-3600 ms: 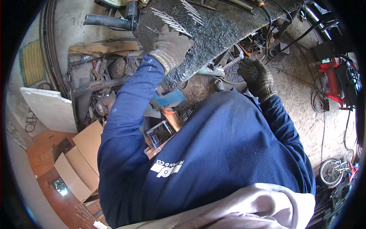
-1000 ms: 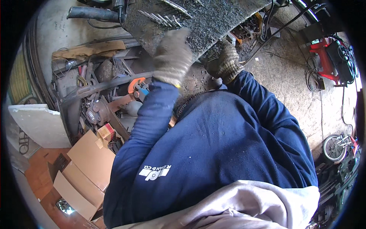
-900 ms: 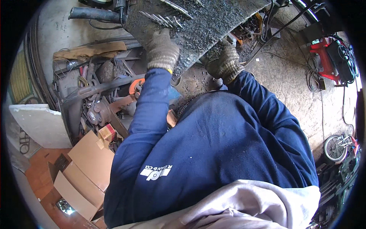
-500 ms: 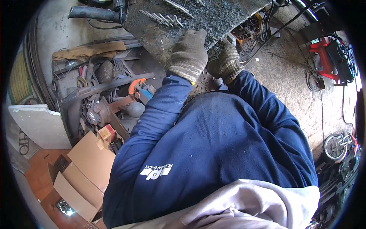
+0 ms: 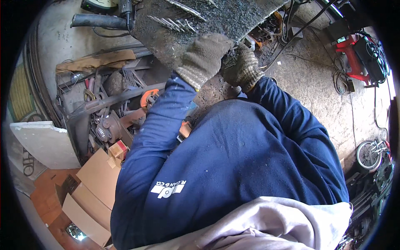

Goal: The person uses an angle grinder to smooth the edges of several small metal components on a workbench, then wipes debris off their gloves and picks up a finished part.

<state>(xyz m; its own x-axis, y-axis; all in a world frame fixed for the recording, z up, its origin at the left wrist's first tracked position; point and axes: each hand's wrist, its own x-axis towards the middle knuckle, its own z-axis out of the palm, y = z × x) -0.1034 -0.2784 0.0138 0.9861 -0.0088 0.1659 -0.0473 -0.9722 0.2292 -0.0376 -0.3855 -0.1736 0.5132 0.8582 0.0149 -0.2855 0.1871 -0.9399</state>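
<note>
Knitted work gloves cover both my hands at the near corner of a dirty tabletop (image 5: 162,39). My left hand (image 5: 205,56) has its fingers curled together over the edge; whatever they grip is hidden. Just right of it and lower, my right hand (image 5: 245,68) is cupped, closed around dark gritty bits (image 5: 230,59) that show between the two hands. Beyond my left hand, several thin metal rods (image 5: 173,23) lie in a row on the tabletop, among dark grit. A longer rod (image 5: 187,9) lies farther back.
At the tabletop's left is a dark power tool (image 5: 100,21). A rack of scrap metal (image 5: 108,100), an orange tool (image 5: 148,98) and an open cardboard box (image 5: 93,183) stand left of me. Right are cables, a red machine (image 5: 352,60) and a small bicycle wheel (image 5: 368,155).
My left hand has turned and slid slightly down and left, closer to the tabletop's edge. My right hand has shifted slightly, and dark bits now show between the hands.
</note>
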